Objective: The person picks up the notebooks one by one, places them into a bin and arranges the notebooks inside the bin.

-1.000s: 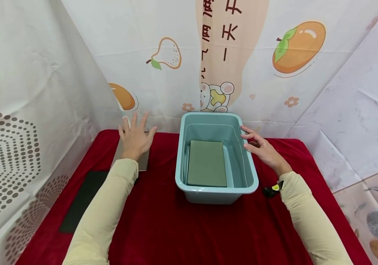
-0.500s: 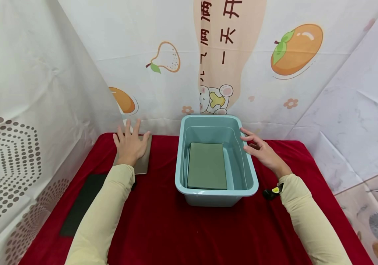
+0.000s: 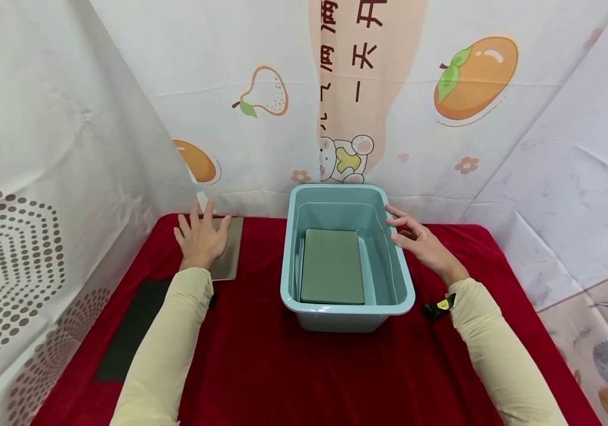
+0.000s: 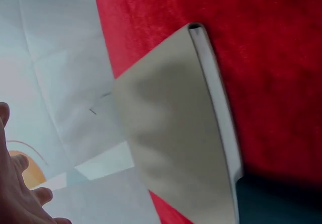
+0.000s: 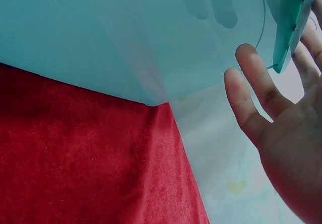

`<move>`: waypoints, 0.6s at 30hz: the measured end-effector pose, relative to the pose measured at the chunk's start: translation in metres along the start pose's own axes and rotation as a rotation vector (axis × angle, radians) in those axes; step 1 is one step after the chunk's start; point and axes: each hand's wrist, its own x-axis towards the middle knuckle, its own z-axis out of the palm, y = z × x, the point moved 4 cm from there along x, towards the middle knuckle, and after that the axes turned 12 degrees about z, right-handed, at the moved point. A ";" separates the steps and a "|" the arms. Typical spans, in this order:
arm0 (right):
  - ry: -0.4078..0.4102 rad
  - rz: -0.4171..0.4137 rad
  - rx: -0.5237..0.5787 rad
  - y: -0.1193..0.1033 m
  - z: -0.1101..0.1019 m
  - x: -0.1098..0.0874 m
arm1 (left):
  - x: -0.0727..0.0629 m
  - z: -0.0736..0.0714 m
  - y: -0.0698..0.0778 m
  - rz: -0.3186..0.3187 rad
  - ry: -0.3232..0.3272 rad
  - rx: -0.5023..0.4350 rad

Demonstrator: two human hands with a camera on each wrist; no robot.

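Note:
My left hand (image 3: pixel 200 241) is over a taupe notebook (image 3: pixel 231 248) at the back left, fingers spread. It covers part of that notebook in the head view. In the left wrist view, the hand's fingers (image 4: pixel 43 195) are at the lower left, apart from the notebook (image 4: pixel 176 123), whose white page edges show. My right hand (image 3: pixel 423 242) is at the right rim of a light blue plastic basin (image 3: pixel 346 309), fingers loosely bent and fingertips right at the rim. A grey-green notebook (image 3: pixel 333 266) lies flat on the basin's bottom.
A black flat book or folder (image 3: pixel 130 331) lies at the left edge of the table, partly behind the left sleeve (image 3: pixel 167 349). Red velvet cloth (image 3: pixel 309 378) covers the table. Printed white curtains (image 3: pixel 261 154) hang close behind it and at both sides.
The left hand has moved left across the taupe notebook, uncovering more of its right side. The right hand stays at the basin's rim. The head view has tilted slightly.

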 end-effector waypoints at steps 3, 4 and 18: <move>-0.006 -0.002 -0.004 -0.001 0.000 0.000 | -0.001 0.003 -0.005 -0.018 -0.011 -0.018; -0.005 -0.002 0.000 0.000 0.000 0.000 | -0.002 0.004 -0.007 -0.024 -0.016 -0.023; -0.003 -0.009 0.021 -0.002 0.002 -0.001 | -0.010 0.020 -0.040 -0.142 -0.085 -0.070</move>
